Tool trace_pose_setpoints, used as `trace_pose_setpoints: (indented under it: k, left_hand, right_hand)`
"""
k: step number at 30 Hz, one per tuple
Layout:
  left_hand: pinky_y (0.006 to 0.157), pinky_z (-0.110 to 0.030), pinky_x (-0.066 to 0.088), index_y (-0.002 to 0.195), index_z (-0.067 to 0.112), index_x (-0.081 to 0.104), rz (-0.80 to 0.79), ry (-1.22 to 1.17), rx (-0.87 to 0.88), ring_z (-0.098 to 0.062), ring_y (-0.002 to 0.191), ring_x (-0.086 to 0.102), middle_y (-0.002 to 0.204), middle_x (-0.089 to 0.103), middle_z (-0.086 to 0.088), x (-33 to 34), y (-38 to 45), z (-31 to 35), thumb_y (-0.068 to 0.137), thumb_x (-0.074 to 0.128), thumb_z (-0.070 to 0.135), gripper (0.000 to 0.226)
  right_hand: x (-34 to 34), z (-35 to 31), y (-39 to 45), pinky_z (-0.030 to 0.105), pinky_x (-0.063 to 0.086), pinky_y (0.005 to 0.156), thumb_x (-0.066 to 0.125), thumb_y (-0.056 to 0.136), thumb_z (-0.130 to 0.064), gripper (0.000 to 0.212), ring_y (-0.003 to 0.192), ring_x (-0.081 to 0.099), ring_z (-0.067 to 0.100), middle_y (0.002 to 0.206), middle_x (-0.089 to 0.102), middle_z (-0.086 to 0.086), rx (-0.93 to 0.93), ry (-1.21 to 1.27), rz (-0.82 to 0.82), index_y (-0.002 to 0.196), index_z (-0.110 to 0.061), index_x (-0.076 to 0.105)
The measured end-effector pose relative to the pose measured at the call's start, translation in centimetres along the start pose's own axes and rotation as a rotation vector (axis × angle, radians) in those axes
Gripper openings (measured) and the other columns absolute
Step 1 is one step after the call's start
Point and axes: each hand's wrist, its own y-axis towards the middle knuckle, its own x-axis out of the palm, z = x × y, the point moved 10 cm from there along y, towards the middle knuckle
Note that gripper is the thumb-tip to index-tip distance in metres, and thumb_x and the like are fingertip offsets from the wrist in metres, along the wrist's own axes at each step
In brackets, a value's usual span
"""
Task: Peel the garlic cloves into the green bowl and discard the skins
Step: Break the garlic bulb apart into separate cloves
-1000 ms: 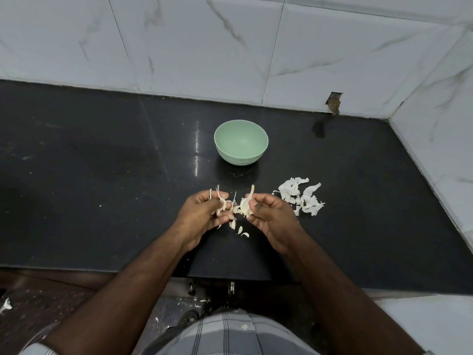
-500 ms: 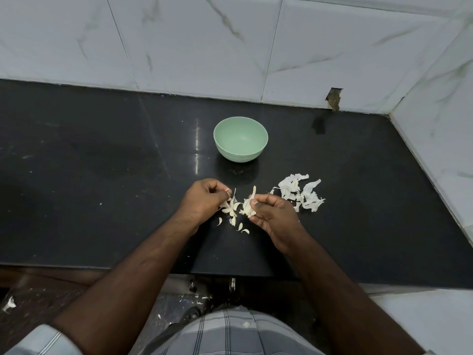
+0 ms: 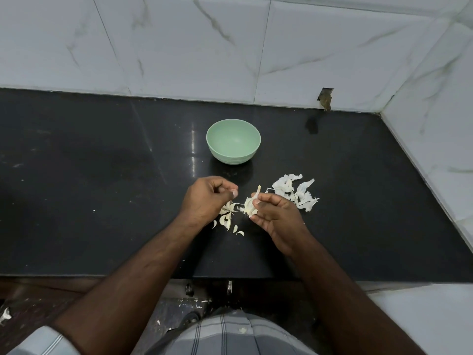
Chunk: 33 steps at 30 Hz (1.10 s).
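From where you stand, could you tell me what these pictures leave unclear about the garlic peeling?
- Head view: whatever the left hand pinches is hidden by its curled fingers.
- The garlic piece in the right hand is partly covered by fingers; clove or skin, unclear.
- The green bowl shows no cloves.

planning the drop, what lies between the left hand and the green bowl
Only bare black counter between the left hand and the green bowl, as the head view shows.
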Motion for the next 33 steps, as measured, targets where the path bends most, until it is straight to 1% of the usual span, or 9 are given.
trace_pose_setpoints:
  k: [7, 11, 15, 19, 23, 24, 27, 31, 33]
  left_hand:
    - [0.052, -0.017, 0.048, 0.086, 0.014, 0.074, -0.155, -0.142, -0.057, -0.007, 0.056, 0.064, 0.068, 0.071, -0.003, 6.4, 1.3, 2.2, 0.09, 0.073, 0.006, 0.009]
    - [0.065, -0.018, 0.052, 0.096, 0.012, 0.074, -0.269, -0.079, -0.05, -0.01, 0.073, 0.064, 0.081, 0.071, -0.001, 10.0, 1.9, 2.9, 0.096, 0.058, -0.004, 0.023]
    - [0.09, -0.025, 0.055, 0.089, 0.029, 0.079, -0.246, 0.208, 0.042, -0.006, 0.095, 0.07, 0.095, 0.075, 0.011, 10.5, 2.5, 4.3, 0.089, 0.066, 0.004, 0.028]
    - [0.079, -0.032, 0.058, 0.081, 0.027, 0.079, -0.172, 0.326, 0.112, -0.004, 0.074, 0.07, 0.076, 0.075, 0.011, 10.0, 2.4, 5.6, 0.082, 0.075, 0.016, 0.012]
    - [0.075, -0.034, 0.057, 0.078, 0.028, 0.076, -0.164, 0.423, 0.123, -0.004, 0.073, 0.068, 0.072, 0.072, 0.014, 10.1, 2.6, 5.6, 0.08, 0.079, 0.036, 0.009]
    - [0.078, -0.032, 0.057, 0.086, 0.029, 0.078, -0.179, 0.419, 0.125, -0.002, 0.074, 0.067, 0.074, 0.073, 0.014, 10.2, 2.6, 5.6, 0.083, 0.078, 0.031, 0.003]
    - [0.084, -0.024, 0.053, 0.122, 0.033, 0.071, -0.201, 0.438, 0.13, 0.003, 0.08, 0.066, 0.084, 0.073, 0.017, 10.4, 2.4, 5.7, 0.09, 0.067, 0.015, 0.036]
    - [0.092, -0.024, 0.047, 0.111, 0.031, 0.076, -0.17, 0.424, 0.158, -0.008, 0.11, 0.065, 0.112, 0.071, 0.013, 10.0, 2.0, 6.2, 0.096, 0.064, 0.028, 0.02]
    - [0.097, -0.02, 0.042, 0.112, 0.028, 0.077, -0.151, 0.417, 0.211, -0.01, 0.12, 0.058, 0.125, 0.065, 0.007, 9.9, 1.8, 6.4, 0.093, 0.068, 0.02, 0.022]
  right_hand:
    - [-5.3, -1.9, -1.0, 0.026, 0.056, 0.07, 0.065, 0.091, -0.003, 0.006, 0.074, 0.064, 0.012, 0.086, 0.07, 0.006, -0.041, 0.078, 0.125, 0.095, -0.007, 0.067]
    - [-7.7, -2.8, -1.5, 0.027, 0.056, 0.069, 0.065, 0.091, -0.002, 0.006, 0.074, 0.065, 0.015, 0.09, 0.07, 0.01, -0.068, 0.103, 0.178, 0.096, -0.005, 0.068]
    - [-9.0, -3.8, -1.9, 0.026, 0.057, 0.067, 0.064, 0.092, -0.002, 0.006, 0.07, 0.066, 0.012, 0.082, 0.072, 0.005, -0.096, 0.087, 0.191, 0.092, -0.007, 0.067]
    - [-9.2, -4.1, -1.7, 0.024, 0.056, 0.065, 0.064, 0.092, -0.001, 0.006, 0.064, 0.063, 0.007, 0.073, 0.07, -0.001, -0.101, 0.087, 0.184, 0.093, -0.007, 0.066]
    - [-9.1, -4.0, -1.3, 0.023, 0.056, 0.067, 0.066, 0.091, -0.002, 0.009, 0.068, 0.065, 0.006, 0.08, 0.07, 0.0, -0.106, 0.073, 0.169, 0.101, -0.003, 0.065]
    - [-9.2, -3.9, -1.2, 0.024, 0.057, 0.069, 0.066, 0.091, -0.002, 0.01, 0.071, 0.066, 0.007, 0.083, 0.07, 0.001, -0.104, 0.069, 0.172, 0.101, -0.004, 0.065]
    - [-9.4, -3.5, -1.0, 0.025, 0.057, 0.073, 0.067, 0.09, 0.001, 0.011, 0.079, 0.066, 0.009, 0.086, 0.07, 0.0, -0.1, 0.04, 0.186, 0.099, -0.006, 0.066]
    - [-9.0, -3.4, -1.0, 0.027, 0.059, 0.075, 0.066, 0.088, 0.007, 0.019, 0.074, 0.068, 0.009, 0.079, 0.071, -0.003, -0.114, -0.032, 0.175, 0.096, -0.01, 0.068]
    - [-8.7, -3.7, -1.0, 0.028, 0.06, 0.077, 0.068, 0.087, 0.006, 0.019, 0.074, 0.069, 0.008, 0.08, 0.07, -0.002, -0.136, -0.08, 0.19, 0.097, -0.01, 0.069]
